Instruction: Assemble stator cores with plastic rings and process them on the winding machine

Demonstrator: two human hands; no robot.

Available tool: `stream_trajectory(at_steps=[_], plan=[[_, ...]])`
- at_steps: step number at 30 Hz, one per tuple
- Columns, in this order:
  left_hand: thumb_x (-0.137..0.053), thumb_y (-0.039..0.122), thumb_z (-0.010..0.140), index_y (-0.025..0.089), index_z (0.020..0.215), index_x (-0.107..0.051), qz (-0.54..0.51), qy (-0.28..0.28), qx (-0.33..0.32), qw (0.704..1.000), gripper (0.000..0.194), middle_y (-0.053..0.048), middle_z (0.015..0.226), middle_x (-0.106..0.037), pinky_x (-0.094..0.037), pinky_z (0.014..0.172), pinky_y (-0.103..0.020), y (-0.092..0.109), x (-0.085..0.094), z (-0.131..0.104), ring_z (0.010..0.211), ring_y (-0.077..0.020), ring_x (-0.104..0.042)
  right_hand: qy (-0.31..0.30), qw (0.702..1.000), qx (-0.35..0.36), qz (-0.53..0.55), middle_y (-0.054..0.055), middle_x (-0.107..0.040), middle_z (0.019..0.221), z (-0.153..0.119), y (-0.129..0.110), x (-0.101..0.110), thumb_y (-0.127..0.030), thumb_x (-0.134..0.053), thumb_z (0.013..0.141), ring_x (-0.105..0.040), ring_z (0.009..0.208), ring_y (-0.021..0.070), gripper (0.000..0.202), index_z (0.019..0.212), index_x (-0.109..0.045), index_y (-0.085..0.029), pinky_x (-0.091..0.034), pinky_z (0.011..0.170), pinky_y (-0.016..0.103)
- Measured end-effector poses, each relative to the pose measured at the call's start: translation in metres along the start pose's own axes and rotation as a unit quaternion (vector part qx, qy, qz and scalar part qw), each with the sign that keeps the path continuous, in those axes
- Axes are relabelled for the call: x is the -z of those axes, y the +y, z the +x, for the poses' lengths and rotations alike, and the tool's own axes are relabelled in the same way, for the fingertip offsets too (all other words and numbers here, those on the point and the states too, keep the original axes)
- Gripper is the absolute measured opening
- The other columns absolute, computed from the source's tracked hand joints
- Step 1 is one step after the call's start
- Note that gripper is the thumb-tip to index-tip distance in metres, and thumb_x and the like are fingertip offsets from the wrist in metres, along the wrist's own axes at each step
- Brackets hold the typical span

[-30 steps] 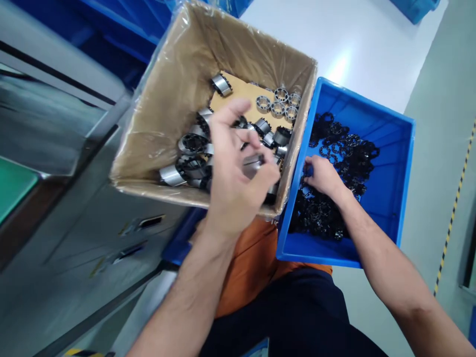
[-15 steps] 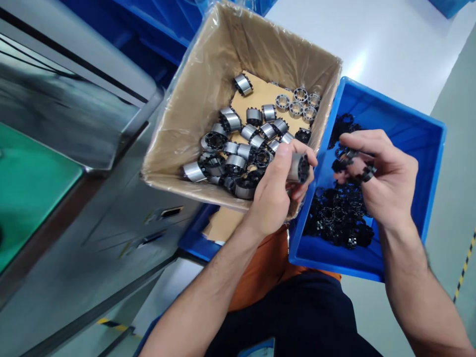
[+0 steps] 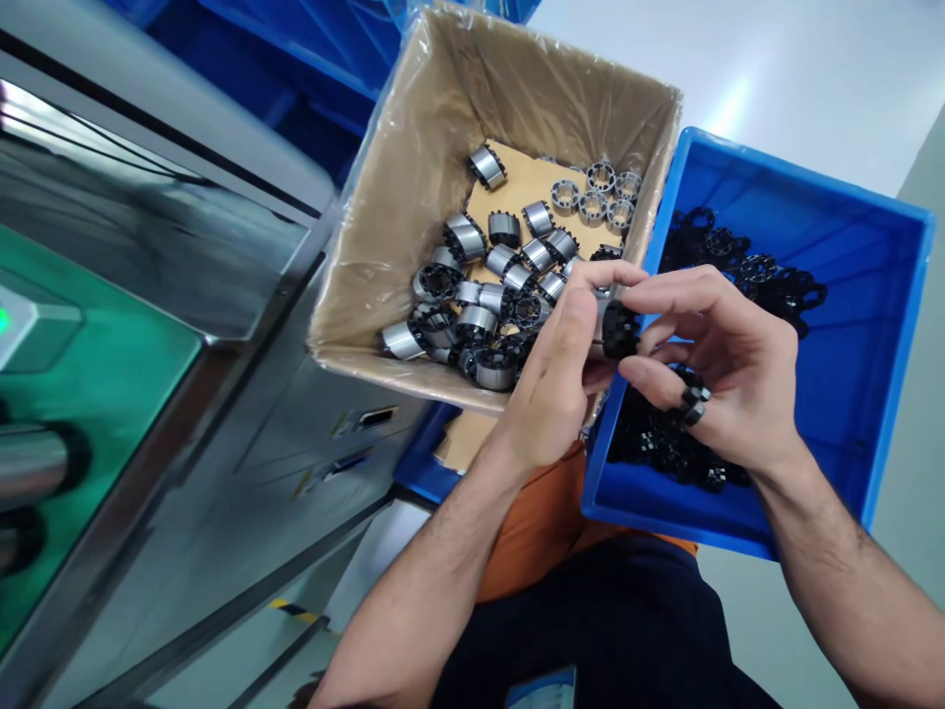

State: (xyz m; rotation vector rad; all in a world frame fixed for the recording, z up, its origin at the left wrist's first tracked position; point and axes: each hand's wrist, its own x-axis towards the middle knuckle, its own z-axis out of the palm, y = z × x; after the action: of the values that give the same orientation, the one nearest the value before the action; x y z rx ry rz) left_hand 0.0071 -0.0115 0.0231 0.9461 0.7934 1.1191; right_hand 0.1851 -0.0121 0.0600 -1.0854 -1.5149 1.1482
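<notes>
My left hand (image 3: pixel 555 386) is closed around a metal stator core (image 3: pixel 600 333), above the near right corner of the lined box. A black toothed plastic ring (image 3: pixel 621 329) sits at the core's right end. The thumb and fingertips of my right hand (image 3: pixel 745 369) are pressed against that ring. Another black toothed ring (image 3: pixel 694 396) hangs around my right thumb. More black rings (image 3: pixel 760 268) lie heaped in the blue bin (image 3: pixel 849 394) under my right hand. Several cores with black ends (image 3: pixel 476 323) lie in the lined cardboard box (image 3: pixel 391 217).
Bare metal cores (image 3: pixel 593 207) stand on cardboard (image 3: pixel 509 187) in the box's far right part. A steel machine (image 3: pixel 287 433) with a green surface (image 3: pixel 125 394) stands at left. A white table (image 3: pixel 797 59) lies beyond the bin.
My right hand has moved left from over the bin to the core in my left hand. A black ring now shows at the core's end between both hands. The view has shifted slightly.
</notes>
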Motion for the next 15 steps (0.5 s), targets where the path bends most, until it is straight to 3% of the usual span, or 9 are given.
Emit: stream_trajectory(at_steps=[3, 5, 15], plan=[[-0.056, 0.071, 0.12, 0.033, 0.133, -0.073, -0.001, 0.003, -0.006, 1.0, 0.043, -0.003, 0.122, -0.075, -0.056, 0.066, -0.033, 0.001, 0.0, -0.002, 0.091, -0.0205, -0.072, 0.004, 1.0, -0.021, 0.004, 0.004, -0.082, 0.13, 0.0, 0.0, 0.0, -0.029, -0.1, 0.095, -0.077, 0.086, 0.0155, 0.032, 0.125, -0.09, -0.033, -0.073, 0.069, 0.03], [-0.055, 0.072, 0.121, 0.033, 0.134, -0.072, -0.007, -0.005, 0.006, 1.0, 0.044, -0.003, 0.12, -0.076, -0.058, 0.069, -0.033, 0.0, 0.0, -0.003, 0.094, -0.0211, -0.075, 0.003, 1.0, -0.029, 0.003, 0.004, -0.082, 0.129, -0.001, 0.0, 0.0, -0.028, -0.1, 0.095, -0.077, 0.085, 0.0155, 0.034, 0.127, -0.09, -0.033, -0.074, 0.071, 0.031], [-0.045, 0.076, 0.123, 0.031, 0.125, -0.076, -0.011, 0.04, -0.003, 0.999, 0.054, -0.003, 0.1, -0.066, -0.045, 0.057, -0.03, -0.007, -0.001, 0.0, 0.076, -0.0178, -0.059, -0.014, 0.997, 0.081, 0.003, 0.004, -0.086, 0.135, 0.003, 0.012, 0.001, -0.012, -0.093, 0.097, -0.082, 0.097, 0.0181, 0.039, 0.128, -0.093, -0.034, -0.075, 0.08, 0.033]])
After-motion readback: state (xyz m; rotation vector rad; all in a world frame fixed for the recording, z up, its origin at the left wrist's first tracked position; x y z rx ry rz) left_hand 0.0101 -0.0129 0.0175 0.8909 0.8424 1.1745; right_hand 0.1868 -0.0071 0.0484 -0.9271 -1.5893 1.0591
